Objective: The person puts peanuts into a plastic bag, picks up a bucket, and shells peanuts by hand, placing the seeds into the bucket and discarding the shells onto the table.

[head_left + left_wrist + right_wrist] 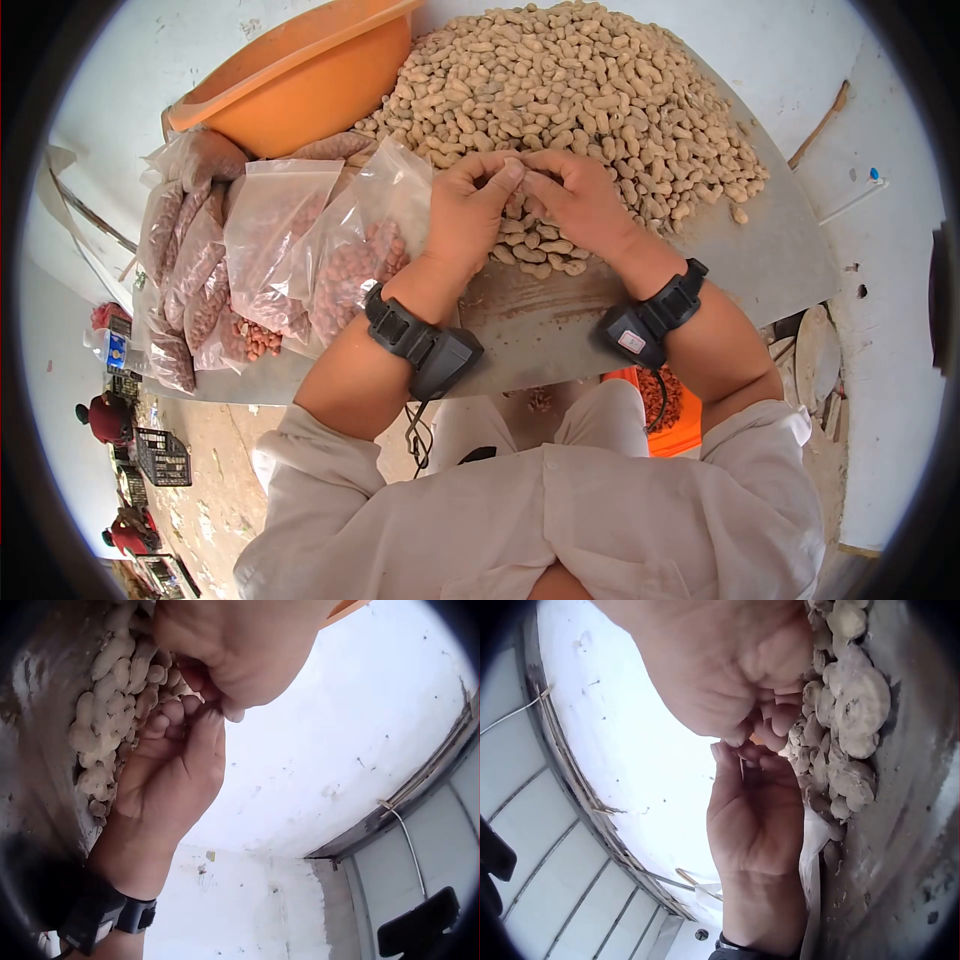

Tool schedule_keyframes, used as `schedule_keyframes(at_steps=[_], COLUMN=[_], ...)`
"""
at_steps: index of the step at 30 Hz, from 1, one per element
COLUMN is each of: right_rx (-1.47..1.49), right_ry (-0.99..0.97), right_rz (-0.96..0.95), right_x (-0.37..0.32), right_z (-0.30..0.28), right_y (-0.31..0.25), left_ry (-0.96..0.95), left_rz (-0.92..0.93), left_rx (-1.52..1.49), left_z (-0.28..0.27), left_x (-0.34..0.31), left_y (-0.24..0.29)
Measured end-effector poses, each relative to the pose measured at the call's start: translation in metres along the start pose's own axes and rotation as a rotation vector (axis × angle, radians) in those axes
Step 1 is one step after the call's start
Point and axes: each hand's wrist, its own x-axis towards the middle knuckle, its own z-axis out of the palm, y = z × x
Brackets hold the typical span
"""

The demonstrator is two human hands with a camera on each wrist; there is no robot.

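Observation:
My left hand (465, 215) and right hand (590, 205) meet fingertip to fingertip at the front of a heap of unshelled peanuts (580, 80). Both thumbs and forefingers are bent and pinch at one small spot, on a peanut almost wholly hidden by the fingers. In the left wrist view the right hand (176, 769) has its palm turned up, its fingers curled inward. From the right wrist, the left hand (757, 817) shows its thumb and fingertips against those of the other hand.
Clear plastic bags (345, 285) of reddish shelled peanuts lie on the left of the grey table (560, 320). Behind them stands an orange basin (300, 85). Below the table edge is an orange container (680, 435) with reddish bits. Black crates (163, 458) and other people are at far left.

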Motion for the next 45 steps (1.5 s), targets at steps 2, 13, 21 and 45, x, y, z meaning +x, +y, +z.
schedule_keyframes(at_steps=[2,13,21,45], right_rx=[-0.126,0.348,0.759,-0.082], right_ry=[0.088,0.063,0.124,0.089], right_rz=[-0.097,0.163,0.329,-0.330], right_x=[-0.001,-0.002,0.003,0.005], right_z=[0.004,0.004,0.008,0.002], right_y=[0.003,-0.001,0.015,0.010], left_ry=[0.017,0.023,0.045,-0.012], left_rz=[0.004,-0.067,-0.074,-0.515], left_rx=[0.004,-0.111,-0.161,-0.668], left_z=[0.003,0.006,0.009,-0.001], left_x=[-0.001,0.003,0.004,0.011], left_y=[0.001,-0.005,-0.009,-0.004])
